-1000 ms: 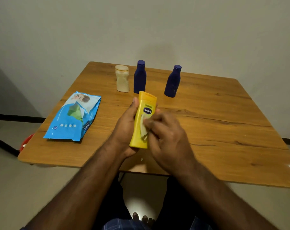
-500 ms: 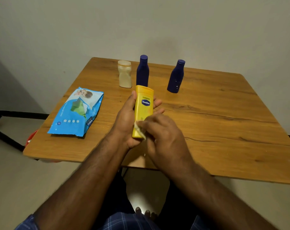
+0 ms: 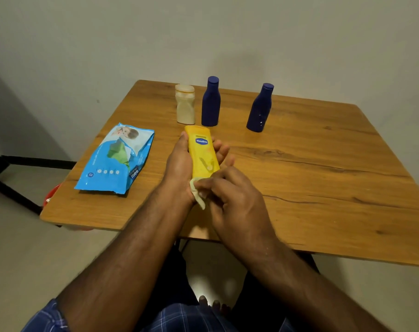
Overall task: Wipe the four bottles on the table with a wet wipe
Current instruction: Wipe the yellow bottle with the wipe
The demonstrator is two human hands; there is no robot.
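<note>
Left hand point(image 3: 179, 164) fingers wrap the yellow bottle point(image 3: 202, 152) above the bench point(image 3: 323, 188) near edge; right hand point(image 3: 230, 195) pinches the wipe point(image 3: 196, 191) at its bottom. Slick bottle could slip, hit the floor.

Table point(image 3: 323, 188); bottles point(image 3: 210, 104) (three), wipes pack point(image 3: 117, 159).

Wooden table point(image 3: 323, 188); red object point(image 3: 52, 194) under left edge; black baseboard point(image 3: 36, 161); plain wall point(image 3: 203, 32).
</note>
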